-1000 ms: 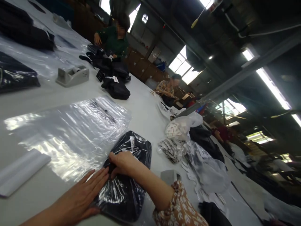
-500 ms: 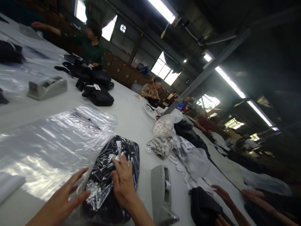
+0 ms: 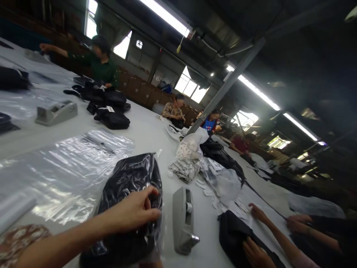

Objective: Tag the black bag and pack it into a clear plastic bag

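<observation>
- The bagged dark garment point(image 3: 131, 193) lies on the white table point(image 3: 150, 134), its long axis running from the near edge away toward the upper right.
- The left hand point(image 3: 134, 212) reaches across it, fingers curled on the plastic at the packet's right edge; it seems to pinch the film, though the grip is blurred.
- The right hand is out of sight.
- A grey tape dispenser point(image 3: 182, 221) stands just beside the packet, roughly parallel to it.
- Empty clear bags point(image 3: 67, 171) lie to its left.
- A co-worker's hands point(image 3: 255, 253) rest on dark cloth.
</observation>
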Demonstrator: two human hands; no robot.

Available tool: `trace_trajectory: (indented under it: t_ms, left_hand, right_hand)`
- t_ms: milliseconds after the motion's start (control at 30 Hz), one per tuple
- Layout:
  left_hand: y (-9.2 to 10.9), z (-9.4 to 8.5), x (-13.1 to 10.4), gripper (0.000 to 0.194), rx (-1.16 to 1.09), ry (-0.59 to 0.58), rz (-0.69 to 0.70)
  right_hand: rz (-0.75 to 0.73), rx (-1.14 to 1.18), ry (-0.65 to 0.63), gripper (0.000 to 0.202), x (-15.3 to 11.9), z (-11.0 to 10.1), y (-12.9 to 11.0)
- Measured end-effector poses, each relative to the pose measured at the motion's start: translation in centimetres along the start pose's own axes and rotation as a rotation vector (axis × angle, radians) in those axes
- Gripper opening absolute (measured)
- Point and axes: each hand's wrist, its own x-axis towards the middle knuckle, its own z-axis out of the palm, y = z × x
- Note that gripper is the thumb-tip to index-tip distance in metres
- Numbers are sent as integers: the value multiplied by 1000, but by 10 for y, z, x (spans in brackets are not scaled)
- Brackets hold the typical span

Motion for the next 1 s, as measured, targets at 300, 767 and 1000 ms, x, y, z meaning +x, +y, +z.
trace_trajectory:
  t_ms: [300,767,1000]
  left_hand:
    - [-106,3,-69,44,497,349,183]
    - [-154,19,-22,83,198,474,-157]
    - [-176,-83,-87,44,507,791,-124]
  right_hand:
    - [-24,-73,298,60,-24,-79,9]
    - [-349,-888,304,77,24,20,36]
    - [-601,-1078,180,66,33,39,24]
